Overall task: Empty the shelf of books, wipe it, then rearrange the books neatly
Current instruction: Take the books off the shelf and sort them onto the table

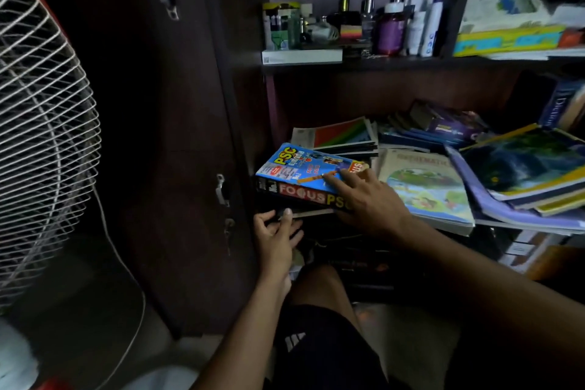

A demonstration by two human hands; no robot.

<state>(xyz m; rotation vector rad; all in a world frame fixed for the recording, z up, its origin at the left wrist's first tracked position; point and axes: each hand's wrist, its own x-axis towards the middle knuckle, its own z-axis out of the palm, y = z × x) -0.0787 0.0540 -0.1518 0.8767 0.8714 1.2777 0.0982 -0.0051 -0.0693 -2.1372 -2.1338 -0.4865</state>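
Observation:
A thick blue PSC book (294,166) lies at the left front of the middle shelf (522,226), on top of thinner books. My right hand (364,196) rests on its cover with fingers spread; the thumb reaches under its spine. My left hand (277,234) is below the stack's front left corner, fingers touching the underside of the bottom book. Behind it lies a stack with a rainbow cover (343,134). A mathematics book (425,187) lies to the right, beside a slanted pile of large books (525,174).
A white fan grille (41,136) stands close on the left. The dark cupboard door (177,136) with a key is beside the shelf. Bottles and boxes (364,25) fill the upper shelf. My knee (319,291) is below the shelf. Dark books lie on the lower shelf.

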